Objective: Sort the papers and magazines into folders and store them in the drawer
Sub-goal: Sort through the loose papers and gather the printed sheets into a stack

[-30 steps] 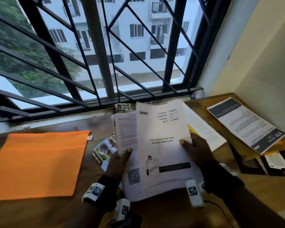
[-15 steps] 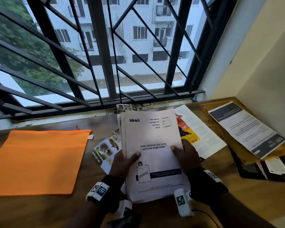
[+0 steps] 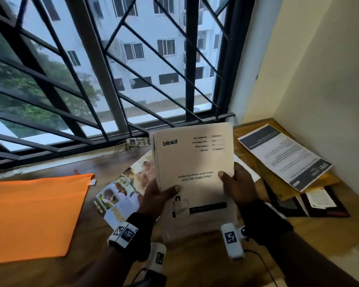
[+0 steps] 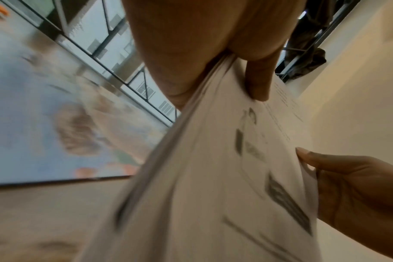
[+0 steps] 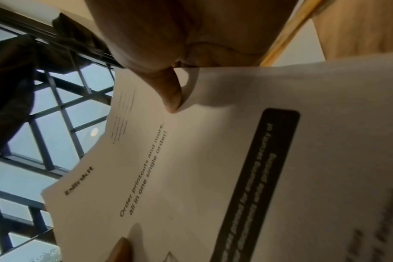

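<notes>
- Head view: the wooden tabletop carries, largest first, an orange folder at its left edge, a printed leaflet toward the far right corner, and a magazine lying near the middle, partly under the raised papers.
- Change noted — a second ago the sheets were fanned and uneven; now the stack of papers is squared into one block, tilted up off the tabletop with its top edge toward the window grille.
- Left hand is clamped on the stack's left edge, thumb on the front sheet; the left wrist view confirms the sheets pinched between thumb and fingers.
- Right hand grips the right edge likewise, thumb on top.
- Judgement: the loose sheets are gathered and aligned — ready, it appears, to go into the orange folder, which lies well apart to the left. No drawer is visible; filing and storing are not yet done.
</notes>
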`<action>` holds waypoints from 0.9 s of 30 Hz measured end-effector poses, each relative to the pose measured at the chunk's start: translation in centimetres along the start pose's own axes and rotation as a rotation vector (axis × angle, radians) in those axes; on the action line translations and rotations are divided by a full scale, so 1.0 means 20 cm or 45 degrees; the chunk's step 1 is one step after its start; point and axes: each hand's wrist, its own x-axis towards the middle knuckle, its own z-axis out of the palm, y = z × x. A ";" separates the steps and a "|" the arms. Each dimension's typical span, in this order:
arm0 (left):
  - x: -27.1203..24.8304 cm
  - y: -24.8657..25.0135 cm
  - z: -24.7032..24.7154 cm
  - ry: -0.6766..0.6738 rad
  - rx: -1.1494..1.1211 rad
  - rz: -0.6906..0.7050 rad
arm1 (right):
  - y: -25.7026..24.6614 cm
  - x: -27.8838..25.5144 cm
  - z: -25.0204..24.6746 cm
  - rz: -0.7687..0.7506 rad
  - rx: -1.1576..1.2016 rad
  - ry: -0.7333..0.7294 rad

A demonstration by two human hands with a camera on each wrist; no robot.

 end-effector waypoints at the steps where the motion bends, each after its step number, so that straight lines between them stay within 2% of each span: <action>1: 0.01 0.01 0.06 0.009 0.013 0.039 | -0.01 0.01 -0.04 -0.020 0.036 0.019; 6: 0.02 0.10 0.32 -0.015 0.038 0.151 | -0.06 0.01 -0.20 -0.136 0.286 0.062; 10: 0.03 0.09 0.43 -0.011 0.034 0.196 | -0.04 0.03 -0.32 -0.188 0.354 0.083; 19: 0.05 0.04 0.49 0.028 -0.012 0.130 | 0.09 0.05 -0.38 -0.126 0.384 -0.024; 22: 0.06 0.02 0.50 0.031 0.045 0.156 | 0.12 0.06 -0.37 -0.014 0.395 -0.057; 27: 0.06 -0.05 0.49 0.050 0.107 0.180 | 0.16 0.06 -0.38 0.020 0.317 -0.110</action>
